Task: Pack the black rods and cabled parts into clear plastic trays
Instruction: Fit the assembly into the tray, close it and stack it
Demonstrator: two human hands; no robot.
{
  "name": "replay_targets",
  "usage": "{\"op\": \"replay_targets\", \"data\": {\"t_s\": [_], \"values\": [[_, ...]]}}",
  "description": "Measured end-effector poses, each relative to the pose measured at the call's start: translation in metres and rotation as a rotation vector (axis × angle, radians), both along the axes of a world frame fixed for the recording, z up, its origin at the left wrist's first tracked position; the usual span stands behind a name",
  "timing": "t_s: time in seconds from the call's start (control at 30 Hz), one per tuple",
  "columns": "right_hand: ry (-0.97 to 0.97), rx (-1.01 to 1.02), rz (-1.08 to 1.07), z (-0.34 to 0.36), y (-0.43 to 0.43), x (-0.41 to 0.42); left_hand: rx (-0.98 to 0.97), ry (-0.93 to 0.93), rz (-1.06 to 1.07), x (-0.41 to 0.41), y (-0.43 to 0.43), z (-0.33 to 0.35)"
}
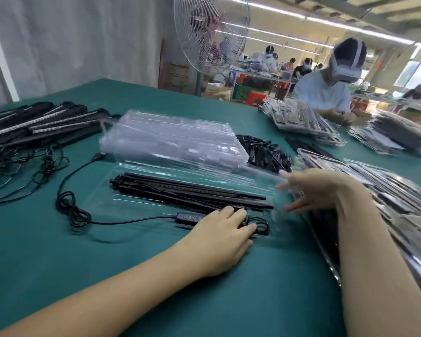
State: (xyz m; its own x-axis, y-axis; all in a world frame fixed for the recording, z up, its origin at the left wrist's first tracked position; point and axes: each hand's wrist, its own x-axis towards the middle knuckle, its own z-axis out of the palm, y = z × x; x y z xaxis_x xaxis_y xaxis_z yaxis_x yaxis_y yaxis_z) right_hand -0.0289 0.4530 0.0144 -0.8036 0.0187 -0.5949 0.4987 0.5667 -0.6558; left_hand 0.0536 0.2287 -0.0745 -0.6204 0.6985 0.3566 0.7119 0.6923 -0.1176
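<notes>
On the green table (58, 263), black rods (187, 190) lie side by side in the middle clear tray (141, 203), the left hand (219, 239) rests, fingers together, on the tray's near cable (260, 226), and the blurred right hand (316, 190) spreads its fingers at the tray's right end.

I get bright, even light fr long white ceiling strip lights (331, 23); soft shadows on green desk (58, 251). Glare on stacked clear plastic trays (170, 135), my right hand (311, 190) motion-blurred, frame edges warped.
</notes>
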Motion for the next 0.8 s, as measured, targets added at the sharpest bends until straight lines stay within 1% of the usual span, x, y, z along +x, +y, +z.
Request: {"op": "replay_targets", "data": {"t_s": [0.07,0.13,0.23,0.27,0.3,0.37,0.43,0.5,0.53,0.6,0.63,0.67,0.73,0.77,0.8], "values": [[-0.082,0.103,0.060,0.010,-0.007,0.004,-0.035,-0.087,0.040,0.001,0.002,0.001],[-0.094,0.283,0.131,0.016,-0.027,0.007,-0.067,-0.139,0.086,0.003,0.005,0.001],[0.012,0.748,0.407,0.009,-0.062,0.016,-0.067,-0.187,0.132,0.007,0.006,0.002],[0.046,0.850,0.484,0.000,-0.070,0.018,-0.067,-0.198,0.136,0.009,0.005,0.002],[0.074,0.887,0.509,-0.012,-0.074,0.019,-0.078,-0.213,0.136,0.012,0.004,0.002],[0.123,0.847,0.441,-0.041,-0.073,0.025,-0.119,-0.278,0.139,0.018,0.005,0.002],[0.210,0.742,0.289,-0.066,-0.068,0.033,-0.131,-0.366,0.141,0.022,0.006,0.008],[0.310,0.684,0.192,-0.081,-0.064,0.040,-0.146,-0.432,0.141,0.020,0.004,0.019],[0.337,0.680,0.172,-0.086,-0.063,0.042,-0.157,-0.434,0.136,0.020,0.002,0.026],[0.368,0.707,0.170,-0.089,-0.062,0.043,-0.157,-0.370,0.113,0.020,-0.007,0.039],[0.377,0.724,0.177,-0.089,-0.062,0.044,-0.114,-0.328,0.102,0.022,-0.012,0.045],[0.387,0.739,0.184,-0.090,-0.063,0.045,-0.015,-0.276,0.081,0.024,-0.016,0.051],[0.402,0.766,0.192,-0.091,-0.064,0.048,0.262,-0.168,0.052,0.024,-0.021,0.063],[0.405,0.777,0.195,-0.091,-0.065,0.049,0.407,-0.187,0.037,0.020,-0.022,0.067],[0.409,0.786,0.198,-0.090,-0.066,0.051,0.489,-0.274,0.047,0.012,-0.024,0.069]]}}
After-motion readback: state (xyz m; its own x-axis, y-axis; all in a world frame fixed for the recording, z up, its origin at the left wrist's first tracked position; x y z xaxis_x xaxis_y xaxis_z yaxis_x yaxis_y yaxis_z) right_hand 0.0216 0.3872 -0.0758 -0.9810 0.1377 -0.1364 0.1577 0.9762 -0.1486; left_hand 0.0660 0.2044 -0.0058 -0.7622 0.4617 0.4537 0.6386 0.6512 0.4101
